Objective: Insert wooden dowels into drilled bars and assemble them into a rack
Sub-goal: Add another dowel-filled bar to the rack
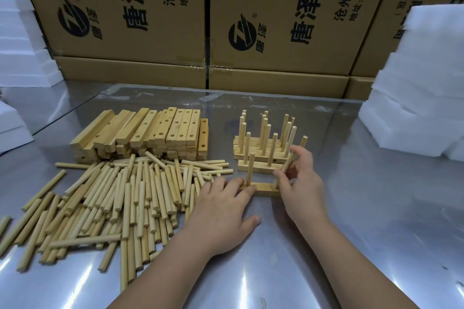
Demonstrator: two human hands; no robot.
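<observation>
A short drilled wooden bar point(265, 188) lies on the steel table between my hands. One dowel point(249, 170) stands upright in its left hole. My left hand point(223, 211) presses its fingertips on the bar's left end. My right hand point(298, 180) pinches a second dowel point(288, 163) that leans over the bar's right end. Just behind, several finished bars with upright dowels point(266, 145) stand grouped together.
A heap of loose dowels point(120, 198) spreads over the table to the left. Behind it sits a stack of drilled bars point(150, 133). Cardboard boxes point(226, 20) wall off the back, and white foam blocks point(421, 108) are piled at the right and left edges.
</observation>
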